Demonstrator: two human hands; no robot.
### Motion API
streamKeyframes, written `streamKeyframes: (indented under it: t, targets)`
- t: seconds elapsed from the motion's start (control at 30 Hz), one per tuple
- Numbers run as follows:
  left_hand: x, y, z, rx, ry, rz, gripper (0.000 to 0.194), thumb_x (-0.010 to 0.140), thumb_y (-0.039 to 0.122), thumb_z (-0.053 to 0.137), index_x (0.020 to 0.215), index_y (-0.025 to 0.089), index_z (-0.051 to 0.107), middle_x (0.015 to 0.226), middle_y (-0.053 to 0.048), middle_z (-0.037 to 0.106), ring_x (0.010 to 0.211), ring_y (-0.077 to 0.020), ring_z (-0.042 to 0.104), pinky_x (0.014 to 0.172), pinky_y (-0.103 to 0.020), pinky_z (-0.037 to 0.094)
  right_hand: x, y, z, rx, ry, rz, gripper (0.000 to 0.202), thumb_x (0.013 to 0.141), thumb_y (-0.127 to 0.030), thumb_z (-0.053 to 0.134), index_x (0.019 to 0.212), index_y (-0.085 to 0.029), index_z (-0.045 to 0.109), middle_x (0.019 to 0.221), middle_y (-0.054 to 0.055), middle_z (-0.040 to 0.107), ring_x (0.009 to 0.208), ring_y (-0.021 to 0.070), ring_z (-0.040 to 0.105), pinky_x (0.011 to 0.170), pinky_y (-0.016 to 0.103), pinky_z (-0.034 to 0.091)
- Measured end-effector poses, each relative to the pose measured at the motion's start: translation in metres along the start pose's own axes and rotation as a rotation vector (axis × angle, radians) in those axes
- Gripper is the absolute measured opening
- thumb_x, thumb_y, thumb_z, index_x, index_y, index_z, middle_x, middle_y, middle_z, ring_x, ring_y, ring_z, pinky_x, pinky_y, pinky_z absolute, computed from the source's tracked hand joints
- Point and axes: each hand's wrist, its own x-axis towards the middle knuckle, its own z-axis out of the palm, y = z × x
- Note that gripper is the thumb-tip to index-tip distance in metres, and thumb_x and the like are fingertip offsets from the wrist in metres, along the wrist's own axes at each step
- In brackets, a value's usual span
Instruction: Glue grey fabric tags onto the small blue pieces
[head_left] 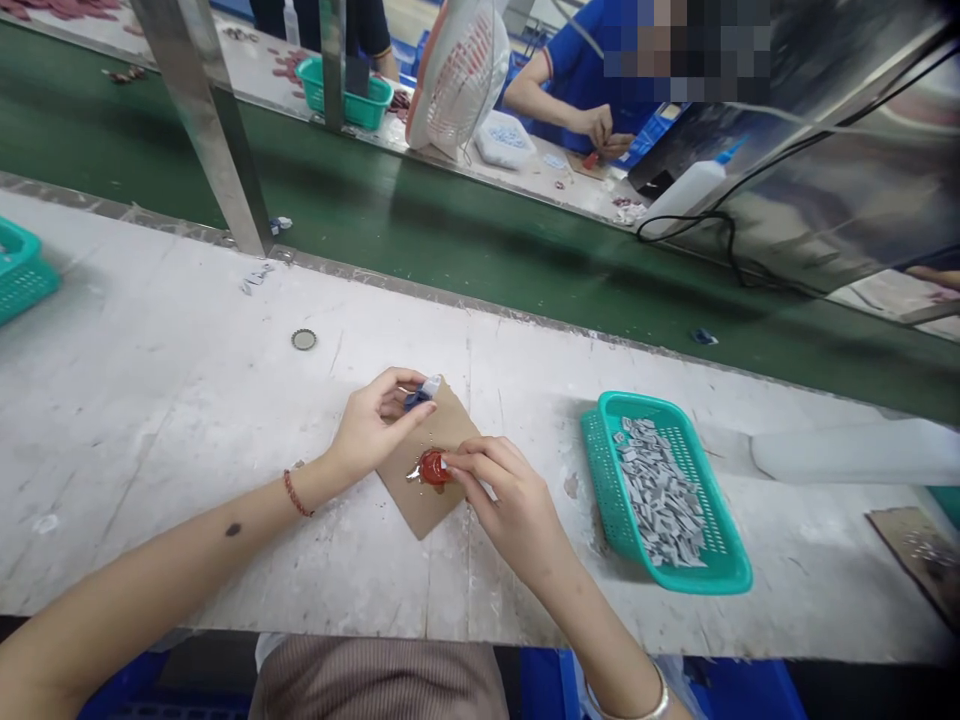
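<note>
Brown cardboard (420, 515), one sheet, flat on the scuffed white surface (187, 350), likely to catch drips. On it: red item (433, 468), round, wet-looking. Your left hand (375, 420): closed on a dark blue piece (417, 399), probably held up clear of the wet. Your right hand (510, 490), apart from it: pinching a small pale piece (444, 461) at the red item's edge. Teal basket (720, 520) of grey chips (660, 500), rightward, presumably for easy reach. Beyond: green strip (375, 220), fan (457, 80), co-worker (581, 60).

Head view, forward-down over workbench (536, 400)
</note>
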Motion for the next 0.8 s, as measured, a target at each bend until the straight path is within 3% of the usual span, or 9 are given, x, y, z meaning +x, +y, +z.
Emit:
streamKeyframes:
  t: [0.27,0.43,0.57,0.8]
  targets:
    - [0.0021,-0.0015,0.0001,-0.084,0.004,-0.065,0.028,0.076,0.032,0.074,0.093,0.022,0.055,0.088,-0.001,0.065,0.077,-0.0149,0.067,0.069,-0.026,0.053,-0.0015,0.0003,0.0008,0.002,-0.002,0.000,0.018,0.095,-0.012,0.052,0.098,-0.022,0.066,0.094,0.007,0.067,0.089,0.0209,0.062,0.077,0.036,0.054]
    - [0.0031,-0.0033,0.0000,-0.138,-0.012,-0.084,0.027,0.075,0.030,0.073,0.096,0.022,0.057,0.095,-0.002,0.066,0.081,-0.0159,0.068,0.074,-0.029,0.054,-0.0016,0.0007,0.0010,0.002,-0.018,0.003,0.018,0.096,-0.014,0.052,0.098,-0.023,0.067,0.093,0.007,0.067,0.087,0.0210,0.062,0.076,0.037,0.054]
    - [0.0031,-0.0036,-0.0002,-0.129,-0.050,-0.119,0.024,0.076,0.029,0.071,0.094,0.021,0.058,0.088,-0.003,0.069,0.083,-0.0184,0.069,0.079,-0.032,0.054,-0.0021,0.0012,0.0007,0.006,-0.005,0.008,0.018,0.096,-0.013,0.052,0.098,-0.023,0.067,0.093,0.007,0.066,0.089,0.0209,0.062,0.077,0.037,0.053]
    - [0.0015,0.0032,-0.0002,-0.089,-0.097,-0.066,0.015,0.081,0.024,0.066,0.092,0.020,0.056,0.091,-0.004,0.069,0.090,-0.0201,0.070,0.082,-0.034,0.056,-0.0029,-0.0005,-0.0008,0.005,-0.015,0.011,0.017,0.096,-0.013,0.052,0.098,-0.023,0.066,0.094,0.007,0.066,0.090,0.0212,0.062,0.077,0.037,0.053]
